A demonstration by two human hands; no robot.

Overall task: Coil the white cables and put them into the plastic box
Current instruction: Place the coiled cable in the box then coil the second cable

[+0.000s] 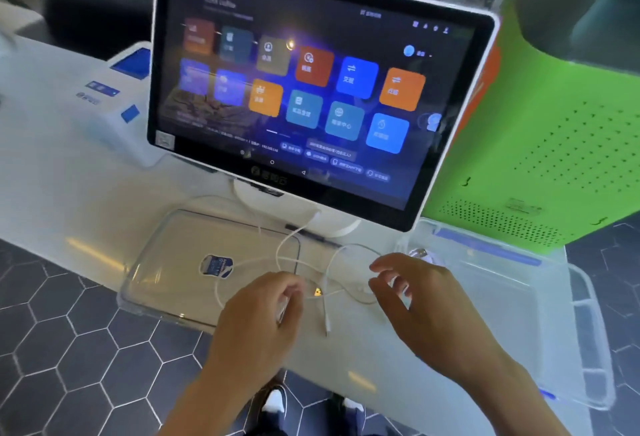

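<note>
1. one white counter [69, 193], w/ one touchscreen [311, 82] standing at the back.
2. one green perforated cabinet [540, 144] to the right, behind the box.
3. one clear plastic box [519, 297] on my right side of the counter; a coiled white bit sits inside near its left rim, too blurry to tell what it is.
4. one clear lid [173, 262] w/ a blue sticker, lying flat on my left.
5. my left hand [263, 311]: fingers curled, pinching the cable.
6. my right hand [415, 304]: half open, fingers loosely bent above the cable; can't tell if it's touching.
7. white cables [311, 262]: loose, tangled loops between lid & box; can't count them.
</note>
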